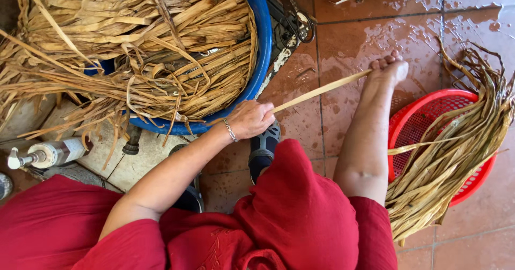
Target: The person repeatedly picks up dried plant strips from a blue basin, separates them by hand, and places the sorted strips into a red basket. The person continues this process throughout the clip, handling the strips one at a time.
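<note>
The left hand [251, 119] is closed in a loose fist, knuckles up, its wrist wearing a thin bracelet, the forearm bare and angled up from the lower left. The right arm stretches out nearly straight, away from the body, and the right hand [388, 69] is curled shut, fingers tucked under at the far end.

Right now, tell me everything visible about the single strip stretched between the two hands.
The strip is one long, narrow, flat band of pale tan dried plant leaf, much like the bundles around it. It looks pulled straight and taut, slanting above the wet tiled floor. Its lower end disappears into the closed left hand near the blue tub; its upper end is gripped in the right hand, fingers curled round it. Nothing else touches it.
</note>
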